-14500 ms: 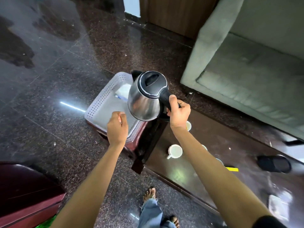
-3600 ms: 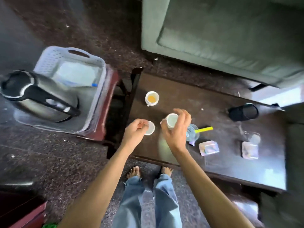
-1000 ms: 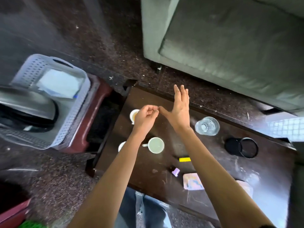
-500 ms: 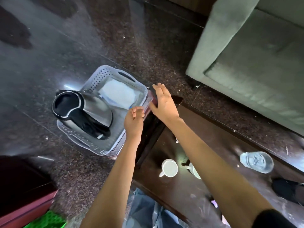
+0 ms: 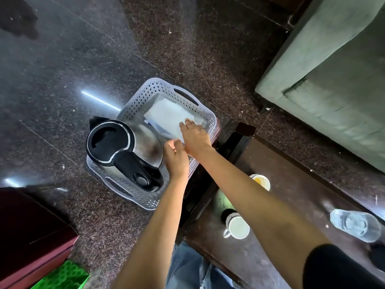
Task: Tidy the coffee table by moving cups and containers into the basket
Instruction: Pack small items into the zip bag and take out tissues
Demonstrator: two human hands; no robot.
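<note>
Over the grey perforated basket (image 5: 137,99) — holding a steel kettle (image 5: 125,151) and a white sheet (image 5: 168,115) — the right hand (image 5: 195,138) lies flat on the sheet, fingers straight. The left hand (image 5: 176,161) is curled; whether it holds anything cannot be told. A stained cup (image 5: 261,181), a white mug (image 5: 238,227) and a glass (image 5: 356,225) stand on the coffee table (image 5: 291,184).

Place: we take this for a home living room.
Seating: we see a grey-green upholstered sofa (image 5: 333,80) near a low dark wooden coffee table (image 5: 302,184).
Floor: polished dark speckled stone floor (image 5: 83,59).
Household things: white ceramic cups (image 5: 239,227) stand on the table; a steel electric kettle with a black lid (image 5: 125,147) sits in a pale perforated plastic basket (image 5: 133,192).
</note>
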